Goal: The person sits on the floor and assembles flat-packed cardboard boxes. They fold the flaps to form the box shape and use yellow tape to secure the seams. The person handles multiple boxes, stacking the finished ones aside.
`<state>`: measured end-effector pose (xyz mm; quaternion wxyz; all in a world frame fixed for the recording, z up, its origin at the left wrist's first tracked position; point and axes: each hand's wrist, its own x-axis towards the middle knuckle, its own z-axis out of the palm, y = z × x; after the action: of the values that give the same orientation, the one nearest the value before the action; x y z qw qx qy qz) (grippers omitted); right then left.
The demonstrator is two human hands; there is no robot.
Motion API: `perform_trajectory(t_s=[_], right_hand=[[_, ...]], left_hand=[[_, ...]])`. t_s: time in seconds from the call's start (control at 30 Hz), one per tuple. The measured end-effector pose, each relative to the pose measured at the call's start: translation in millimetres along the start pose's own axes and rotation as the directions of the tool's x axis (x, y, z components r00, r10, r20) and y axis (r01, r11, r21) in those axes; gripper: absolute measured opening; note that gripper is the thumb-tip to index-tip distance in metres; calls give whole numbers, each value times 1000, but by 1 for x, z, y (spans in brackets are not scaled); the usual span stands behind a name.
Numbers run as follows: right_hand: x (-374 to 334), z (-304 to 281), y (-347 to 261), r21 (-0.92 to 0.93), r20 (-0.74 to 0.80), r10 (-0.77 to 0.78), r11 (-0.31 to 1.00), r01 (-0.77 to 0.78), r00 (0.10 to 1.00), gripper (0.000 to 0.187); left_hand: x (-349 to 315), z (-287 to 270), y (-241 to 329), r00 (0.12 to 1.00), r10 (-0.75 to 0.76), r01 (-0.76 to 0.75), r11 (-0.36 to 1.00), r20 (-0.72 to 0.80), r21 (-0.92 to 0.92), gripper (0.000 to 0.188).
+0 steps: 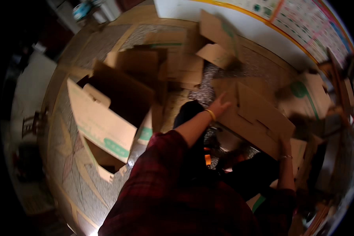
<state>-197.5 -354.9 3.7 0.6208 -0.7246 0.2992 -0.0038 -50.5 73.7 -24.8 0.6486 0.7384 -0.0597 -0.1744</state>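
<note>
A brown cardboard box [249, 118] with slotted, interlocking flaps lies tilted across my lap. My left hand [220, 106], a yellow band at its wrist, rests on its left edge with the fingers spread. At the box's right corner my right hand [284, 146] grips the edge, a thin bracelet on the wrist; its fingers are blurred and partly hidden. To my left stands a large open cardboard box [102, 122] with green print and raised flaps, its inside dark.
More opened cardboard boxes [177, 59] stand ahead, one with a raised flap [220, 31]. A box with a green mark [306, 96] sits at the right beside wooden furniture [334, 82]. A white wall [177, 10] bounds the far side. Patterned flooring [78, 173] shows at left.
</note>
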Motion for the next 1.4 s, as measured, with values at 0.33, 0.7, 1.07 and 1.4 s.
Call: perform_trajectory(t_s=[0.33, 0.7, 1.07, 1.4], right_hand=[[-8, -10, -49, 13, -57, -151, 988, 152, 987, 56], [-17, 13, -24, 244, -18, -24, 969, 28, 1000, 49], [-3, -6, -4, 117, -42, 14, 993, -9, 999, 52], [-21, -14, 6, 233, -56, -75, 969, 86, 996, 68]], left_hand=[[10, 31, 31, 994, 27, 2, 962, 101, -274, 62], [19, 19, 21, 976, 28, -8, 996, 217, -91, 65], [16, 22, 31, 929, -47, 220, 868, 367, -445, 65], [-9, 33, 47, 958, 256, -254, 967, 128, -36, 66]])
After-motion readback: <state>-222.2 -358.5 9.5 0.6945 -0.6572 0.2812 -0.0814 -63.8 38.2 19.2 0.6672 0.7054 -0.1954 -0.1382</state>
